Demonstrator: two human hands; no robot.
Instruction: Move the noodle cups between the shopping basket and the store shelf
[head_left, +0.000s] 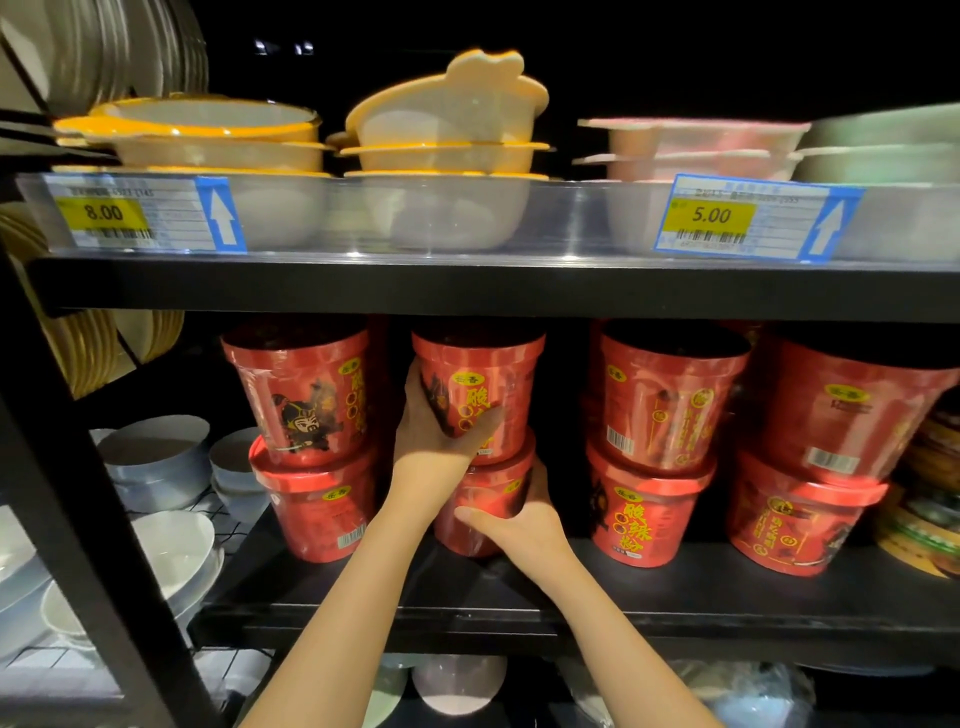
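1. your left hand (441, 421) grips the upper red noodle cup (480, 389); your right hand (511, 525) holds the lower noodle cup (485, 499), both on the black store shelf (519, 597).
2. eight cups shelved; basket unseen, remainder unknown.

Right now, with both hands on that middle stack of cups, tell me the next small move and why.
Probably settle the upper cup squarely onto the lower cup, then loosen the grip. The left hand wraps the upper cup, which leans slightly left of the one beneath; the right hand steadies the lower cup on the shelf. The neighbouring stacks are already two high, so this one looks nearly done.
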